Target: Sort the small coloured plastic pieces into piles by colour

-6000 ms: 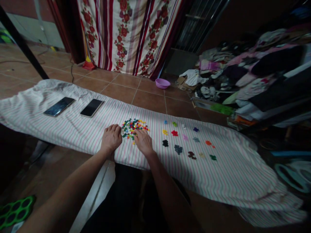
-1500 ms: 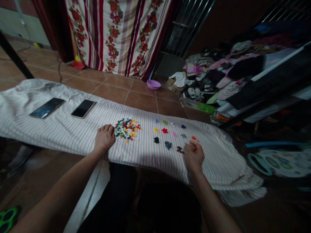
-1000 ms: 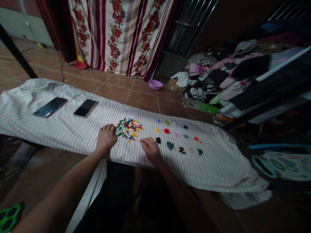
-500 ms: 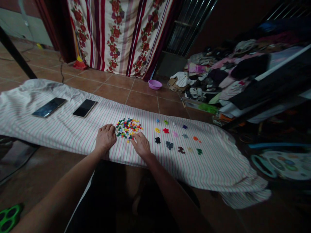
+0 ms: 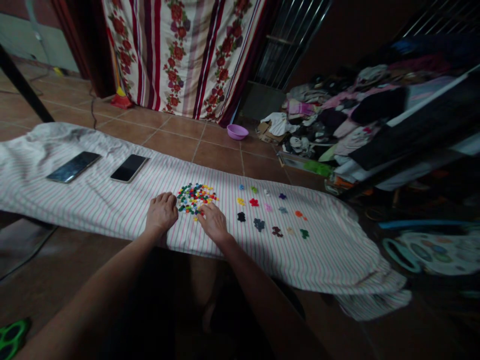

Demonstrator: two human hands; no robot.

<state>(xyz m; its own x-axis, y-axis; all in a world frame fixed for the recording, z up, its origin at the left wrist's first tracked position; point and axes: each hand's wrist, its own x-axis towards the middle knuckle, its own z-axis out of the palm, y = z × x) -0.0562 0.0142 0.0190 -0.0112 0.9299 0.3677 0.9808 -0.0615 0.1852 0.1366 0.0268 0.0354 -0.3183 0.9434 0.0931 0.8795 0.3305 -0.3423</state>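
A loose pile of small multicoloured pieces (image 5: pixel 194 196), too small to make out their exact kind, is spread on a striped cloth (image 5: pixel 150 197). My left hand (image 5: pixel 162 212) rests on the cloth against the pile's left edge, palm down, with its fingers laid forward. At the lower right edge of the pile, my right hand (image 5: pixel 213 221) touches the pieces with its fingertips, thumb and fingers slightly apart. Anything beneath those fingertips is hidden. Right of this hand lie several small single-colour clusters, among them a red cluster (image 5: pixel 254 202), a black cluster (image 5: pixel 241 217) and a dark grey cluster (image 5: pixel 258 224).
Two phones lie on the cloth at the left, a larger phone (image 5: pixel 74 167) and a smaller phone (image 5: pixel 129 168). Beyond the cloth, a purple basin (image 5: pixel 237 132) stands on the tiled floor. Heaped clothes (image 5: pixel 330 110) fill the right side, behind a dark slanting bar.
My right hand has shifted slightly left, its fingertips closer in at the pile's lower edge. The left hand stays beside the pile. The whole view has moved a little.
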